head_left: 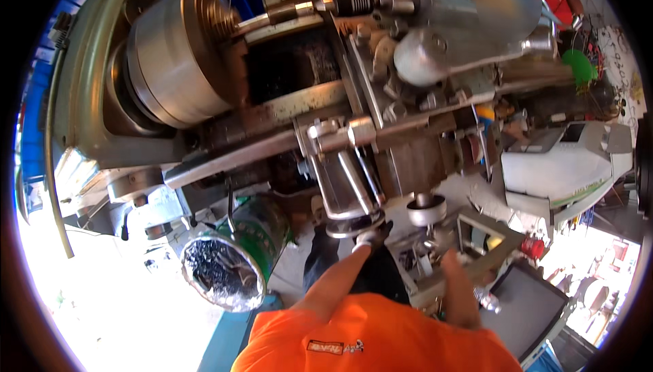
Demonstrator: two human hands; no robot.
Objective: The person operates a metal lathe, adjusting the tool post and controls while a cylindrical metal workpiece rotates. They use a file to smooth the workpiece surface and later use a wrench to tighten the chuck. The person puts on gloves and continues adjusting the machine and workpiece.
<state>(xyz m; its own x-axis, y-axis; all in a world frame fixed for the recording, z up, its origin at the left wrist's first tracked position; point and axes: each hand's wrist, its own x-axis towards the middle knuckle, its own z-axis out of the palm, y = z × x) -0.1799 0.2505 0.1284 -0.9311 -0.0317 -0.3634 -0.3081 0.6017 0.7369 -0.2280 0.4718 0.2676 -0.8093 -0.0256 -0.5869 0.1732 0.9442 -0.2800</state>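
Steel at the left hand: set against the lower right rim of a round wheel, just under a shiny cylindrical housing; cannot tell whether curled tight around the edge or merely laid on it. Blurred at the right hand, to the right of that grip and slightly lower; cannot tell whether spread or closed, nor whether touching anything. Just above this second grip, fitted with a pale cup-shaped wheel; to its right, near a grey frame. Left of the left grip, tilted in a green drum, with mouth toward the lower left and dark contents. Well above and left, mounted with a large steel chuck; above and right, with a rounded grey knob. Directly below both grips, dressed in an orange shirt.
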